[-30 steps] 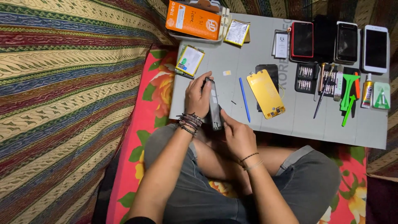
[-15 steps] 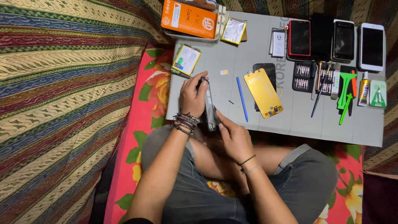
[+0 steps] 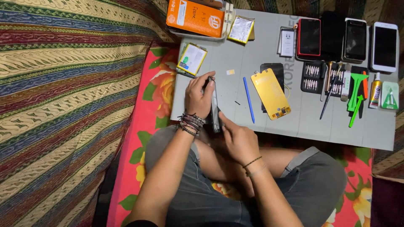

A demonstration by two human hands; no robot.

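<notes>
Holding item one, a slim dark phone body turned on its long edge (image 3: 215,107), just left of centre of the frame at the near rim of the grey work mat (image 3: 269,126). My left hand (image 3: 198,96) wraps its upper end, fingers clamped round the far side, likely to keep the edge facing me. My right hand (image 3: 237,136) pinches the lower end, thumb and fingertips closed on the casing; whether anything small sits between them I cannot tell.

Item two, a thin blue plastic pry stick (image 3: 248,99), lies just right of the phone body, within easy reach of my right hand.

Item three, a yellow-backed rectangular screen panel (image 3: 270,93), rests face down over a black panel, centre of the mat, apart from the work.

Item four, a yellow-edged flat battery pack (image 3: 192,59), sits above my left hand, near the mat's left edge.

Item five, an orange cardboard box (image 3: 195,17), upper centre-left.

Item six, a black tray of screwdriver bits (image 3: 312,77), with green plastic opening tools (image 3: 357,94) to its right.

Item seven, a row of whole phones (image 3: 353,40) parked along the top right, well apart from my hands.
</notes>
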